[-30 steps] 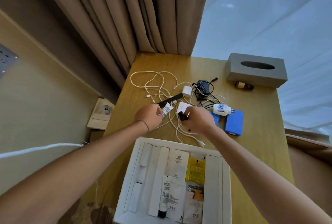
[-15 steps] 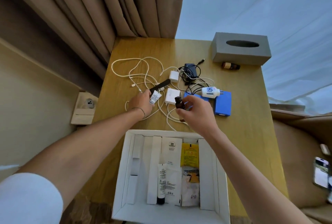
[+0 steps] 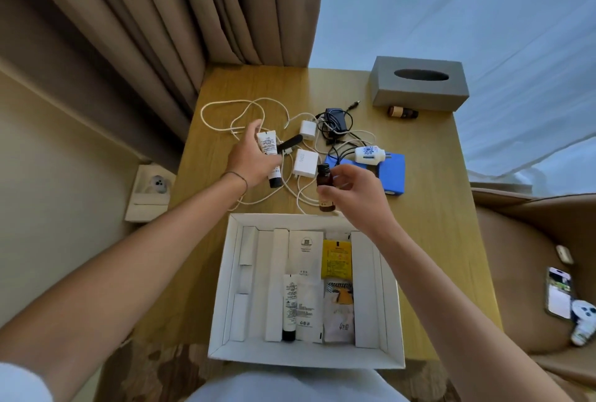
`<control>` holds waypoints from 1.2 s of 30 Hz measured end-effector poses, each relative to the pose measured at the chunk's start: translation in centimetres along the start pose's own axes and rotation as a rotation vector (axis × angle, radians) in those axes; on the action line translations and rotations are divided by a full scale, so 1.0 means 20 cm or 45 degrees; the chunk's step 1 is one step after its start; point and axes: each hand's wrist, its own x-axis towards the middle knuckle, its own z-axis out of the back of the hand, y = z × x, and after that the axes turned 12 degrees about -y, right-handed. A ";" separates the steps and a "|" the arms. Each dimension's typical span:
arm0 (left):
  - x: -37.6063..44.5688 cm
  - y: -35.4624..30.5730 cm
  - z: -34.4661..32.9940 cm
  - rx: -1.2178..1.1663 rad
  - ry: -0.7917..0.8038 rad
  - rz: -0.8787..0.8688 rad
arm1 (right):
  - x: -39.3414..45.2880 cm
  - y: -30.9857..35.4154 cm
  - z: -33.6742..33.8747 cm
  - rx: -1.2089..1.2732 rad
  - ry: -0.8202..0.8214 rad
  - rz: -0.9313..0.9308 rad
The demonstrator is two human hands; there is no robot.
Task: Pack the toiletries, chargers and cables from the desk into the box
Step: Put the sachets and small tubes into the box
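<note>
Beige curtain (image 3: 180, 14) hangs in folds at the back left corner of the wooden desk (image 3: 429, 208), with a sheer white one (image 3: 467, 14) to its right. Grey tissue box (image 3: 419, 84) sits at the far right of the desk. Wall socket (image 3: 154, 184) down on the left. Off to the right, a phone (image 3: 558, 296) lies on a tan chair (image 3: 529, 272), screen lit.
</note>
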 end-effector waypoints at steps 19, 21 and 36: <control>-0.90 0.15 -0.06 0.198 0.463 -0.271 | -0.39 -0.09 0.12 0.287 0.086 -0.180; -0.91 0.22 -0.10 0.306 0.496 -0.270 | -0.43 -0.12 0.12 0.272 0.107 -0.198; -1.00 0.35 -0.18 0.847 0.474 -0.559 | -0.53 -0.21 0.03 0.244 0.164 -0.287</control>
